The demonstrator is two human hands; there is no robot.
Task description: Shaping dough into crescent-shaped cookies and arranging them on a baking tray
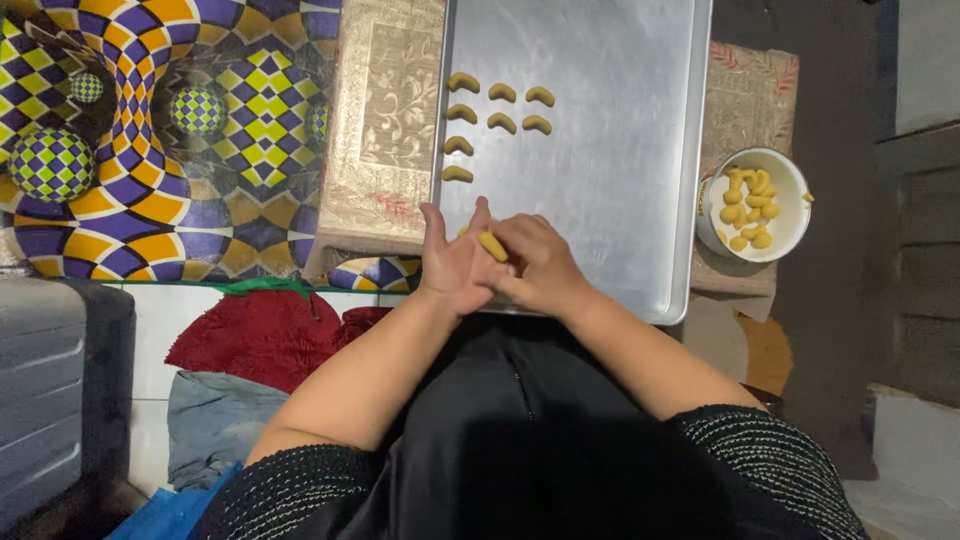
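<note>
Both hands (500,262) — apparently rolling — on dough piece (492,245) above tray (640,200)

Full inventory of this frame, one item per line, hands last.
baking tray: 1, silver, centre, on the patterned cloth
crescent dough pieces: 8, tan, upper left part of the tray
white bowl: 1, right of the tray, holds yellow dough lumps
patterned cloth: 1, beige and gold, under the tray
checkered mat: 1, purple, yellow and orange, left
red rug: 1, lower left
grey case: 1, far left
dough piece: 1, yellow, between both hands
left hand: touching the dough piece
right hand: touching the dough piece
</note>
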